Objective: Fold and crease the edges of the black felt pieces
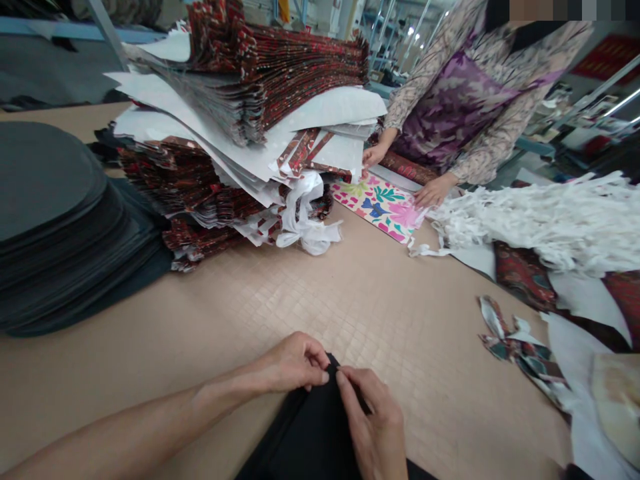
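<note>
Black fabric (315,433) lies at the bottom middle of the view, its narrow far end raised between my fingers. My left hand (295,363) pinches the left side of that end, thumb against the fingers. From the right, my right hand (375,417) grips the same end between thumb and fingertips. The two hands are close together, a small gap between them. The lower part of the fabric runs out of the frame at the bottom, and my right hand covers some of it.
A black stack of rounded pieces (50,227) stands at left. Behind the tan tabletop (280,300) are patterned fabric bundles (310,73). Across the table, a person's hands (435,191) touch a floral piece (375,207). White strips (540,220) and patterned scraps (520,347) lie at right.
</note>
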`<state>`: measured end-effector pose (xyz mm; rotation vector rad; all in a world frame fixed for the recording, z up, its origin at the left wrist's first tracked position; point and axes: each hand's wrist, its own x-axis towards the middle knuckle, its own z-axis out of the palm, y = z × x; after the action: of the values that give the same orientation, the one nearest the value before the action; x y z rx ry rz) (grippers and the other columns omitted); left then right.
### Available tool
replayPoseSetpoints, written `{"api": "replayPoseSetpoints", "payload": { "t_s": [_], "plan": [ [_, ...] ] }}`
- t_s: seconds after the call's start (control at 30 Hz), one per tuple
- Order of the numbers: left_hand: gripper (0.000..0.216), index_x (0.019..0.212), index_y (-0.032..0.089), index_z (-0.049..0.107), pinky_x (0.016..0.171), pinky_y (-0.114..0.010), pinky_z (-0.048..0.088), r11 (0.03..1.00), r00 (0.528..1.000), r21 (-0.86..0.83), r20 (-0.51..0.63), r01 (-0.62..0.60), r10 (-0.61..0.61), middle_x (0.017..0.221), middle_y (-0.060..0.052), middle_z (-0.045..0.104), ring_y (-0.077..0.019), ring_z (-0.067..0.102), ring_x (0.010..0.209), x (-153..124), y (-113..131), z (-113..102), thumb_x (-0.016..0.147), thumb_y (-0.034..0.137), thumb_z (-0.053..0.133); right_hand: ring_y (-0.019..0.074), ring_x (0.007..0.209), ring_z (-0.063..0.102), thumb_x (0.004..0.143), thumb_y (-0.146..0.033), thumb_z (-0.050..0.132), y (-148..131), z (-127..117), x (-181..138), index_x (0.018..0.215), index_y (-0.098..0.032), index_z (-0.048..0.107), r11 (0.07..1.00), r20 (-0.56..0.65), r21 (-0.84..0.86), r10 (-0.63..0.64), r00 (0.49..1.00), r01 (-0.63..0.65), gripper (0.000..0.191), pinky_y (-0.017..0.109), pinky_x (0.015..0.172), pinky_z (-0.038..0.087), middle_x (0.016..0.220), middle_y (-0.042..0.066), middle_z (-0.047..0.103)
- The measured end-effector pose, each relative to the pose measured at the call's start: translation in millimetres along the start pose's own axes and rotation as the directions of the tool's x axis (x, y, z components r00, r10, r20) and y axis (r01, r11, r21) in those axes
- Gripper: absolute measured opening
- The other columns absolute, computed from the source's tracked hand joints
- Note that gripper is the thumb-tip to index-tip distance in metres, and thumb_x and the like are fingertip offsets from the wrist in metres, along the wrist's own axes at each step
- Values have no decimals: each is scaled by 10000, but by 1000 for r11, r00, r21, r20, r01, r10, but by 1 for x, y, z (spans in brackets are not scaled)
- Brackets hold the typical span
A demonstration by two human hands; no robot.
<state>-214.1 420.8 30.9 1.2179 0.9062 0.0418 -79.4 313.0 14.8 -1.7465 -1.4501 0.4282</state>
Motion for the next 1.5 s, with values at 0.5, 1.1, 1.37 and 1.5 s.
{"api": "replayPoseSetpoints", "payload": {
  "t_s": [0.5, 1.1, 1.37, 1.5],
  "plan": [
    [205, 671, 122, 629, 440, -177, 281, 999, 998, 18, 38, -44, 44, 492, 36, 496, -89, 469, 470, 1, -1, -5, 628, 307, 554, 165, 745, 628, 806, -335, 562, 3, -1, 1, 874, -215, 684, 988, 82, 110, 99, 992, -107, 184, 289, 686, 507, 793, 39, 669],
    [329, 648, 115, 610, 428, -167, 278, 985, 995, 148, 59, -86, 78, 478, 19, 498, -71, 407, 430, -1, 2, -9, 697, 427, 519, 107, 664, 577, 832, -99, 515, -2, -5, 0, 1038, -192, 593, 887, 3, -231, -410, 912, 399, 239, 281, 655, 404, 771, 16, 626],
    [155, 622, 144, 578, 504, -194, 301, 886, 957, 416, -107, -203, 269, 567, 15, 518, -99, 457, 539, 0, -3, 4, 695, 191, 450, 131, 682, 618, 794, -167, 599, 31, -31, -36, 985, -222, 601, 888, 22, -278, -375, 927, 366, 199, 289, 667, 412, 810, 4, 661],
    [132, 573, 160, 519, 545, -220, 285, 785, 920, 574, -129, -235, 370, 554, 20, 489, -103, 414, 541, -1, 0, 7, 685, 129, 456, 136, 678, 607, 819, -170, 560, 39, -36, -48, 1029, -247, 608, 893, 3, -303, -348, 937, 333, 228, 303, 653, 411, 811, 15, 652]
  ]
}}
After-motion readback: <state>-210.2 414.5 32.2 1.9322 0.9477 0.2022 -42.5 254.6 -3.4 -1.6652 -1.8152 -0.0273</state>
